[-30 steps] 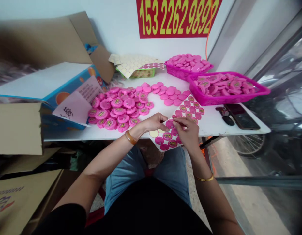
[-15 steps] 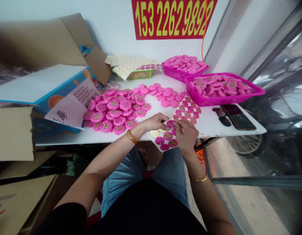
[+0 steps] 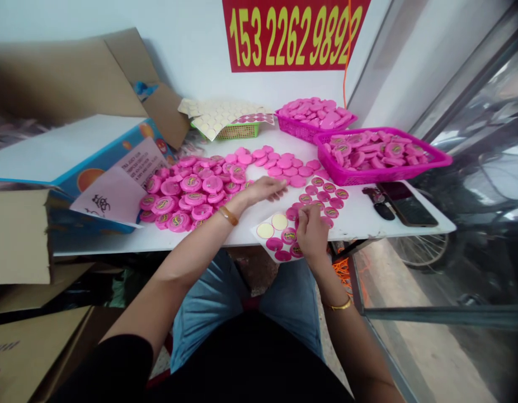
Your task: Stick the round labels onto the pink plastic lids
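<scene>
My left hand (image 3: 265, 189) is stretched forward over the white table (image 3: 158, 242), fingers out flat and holding nothing, at the edge of a row of plain pink discs (image 3: 286, 165). To its left lies a heap of pink discs with labels (image 3: 187, 193). My right hand (image 3: 311, 232) rests on a sheet of round pink stickers (image 3: 276, 230) that hangs over the table's front edge. Its fingers are curled in a pinch on a sticker at the sheet. Two spots on the sheet are bare yellow circles.
A pink basket (image 3: 433, 162) of labelled discs stands right, another pink basket (image 3: 298, 129) of plain discs behind it, and a green basket (image 3: 238, 132) under used sheets. A phone (image 3: 410, 202) and key fob (image 3: 381, 207) lie right. A blue box (image 3: 74, 151) and cardboard boxes (image 3: 19, 235) crowd the left.
My left hand let go of the sticker sheet and reached forward to the plain discs. My right hand stayed pinched at the sheet and drew slightly toward me.
</scene>
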Demonstrator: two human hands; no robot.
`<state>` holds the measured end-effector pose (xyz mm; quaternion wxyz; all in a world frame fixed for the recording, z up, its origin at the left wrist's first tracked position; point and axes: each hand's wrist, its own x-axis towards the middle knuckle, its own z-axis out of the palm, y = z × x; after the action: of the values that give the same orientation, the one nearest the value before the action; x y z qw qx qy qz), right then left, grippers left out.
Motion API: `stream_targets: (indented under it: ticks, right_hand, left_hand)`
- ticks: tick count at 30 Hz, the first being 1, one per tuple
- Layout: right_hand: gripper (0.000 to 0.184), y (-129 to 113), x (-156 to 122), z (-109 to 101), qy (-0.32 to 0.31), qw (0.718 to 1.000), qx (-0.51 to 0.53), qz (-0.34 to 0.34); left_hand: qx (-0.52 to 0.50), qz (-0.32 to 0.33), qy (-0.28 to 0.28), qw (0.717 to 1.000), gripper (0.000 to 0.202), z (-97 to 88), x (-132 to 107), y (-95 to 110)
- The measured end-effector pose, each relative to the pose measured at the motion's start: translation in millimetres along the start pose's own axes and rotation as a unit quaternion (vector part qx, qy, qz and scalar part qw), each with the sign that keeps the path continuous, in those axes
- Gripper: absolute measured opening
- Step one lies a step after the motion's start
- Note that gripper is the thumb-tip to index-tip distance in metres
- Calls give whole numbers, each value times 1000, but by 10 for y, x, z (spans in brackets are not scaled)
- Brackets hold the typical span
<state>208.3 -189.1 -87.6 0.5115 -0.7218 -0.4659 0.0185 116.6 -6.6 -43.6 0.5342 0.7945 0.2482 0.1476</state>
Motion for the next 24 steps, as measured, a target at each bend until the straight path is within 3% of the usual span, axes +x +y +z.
stream_targets:
  ticks: [1,3,5,8,11,15,17,19,20,22,24]
  right_hand:
    - [18,21,15,17,-4,998,49,23]
    - [20,62,55,41,-3,983,166,78]
    - [25,90,104,38,-6,953,270,136]
    - [30,93,178,-16,-28,901,375,214]
    - [33,66,226,-82,-39,859,435,267]
    - [30,9,254,-130,-53,830,474,290]
    - [27,-31,265,-145,-65,825,483,285]
    - [23,-81,277,-159,-76,820,492,281]
    - [22,-108,284,-165,-79,815,499,284]
    - [20,-167,295,-171,-83,801,517,292]
    - [18,-225,299,-168,-90,791,528,296]
  left_hand:
    - [73,30,81,994,32,-31,119,-16]
    - [227,79,142,960,24,-53,323,-51]
    - [340,92,114,929,31,-25,439,-83]
    - [420,63,82,902,41,52,439,-100]
    - [440,31,79,894,43,77,330,-79]
    - [428,20,89,899,44,-49,174,-54]
    - [330,26,132,934,45,-138,72,-43]
    - [113,20,172,978,41,-207,-77,-16]
    - [-17,10,176,984,39,-229,-172,5]
    - [-237,-15,152,960,35,-245,-396,54]
    - [-361,-29,127,924,33,-233,-634,95]
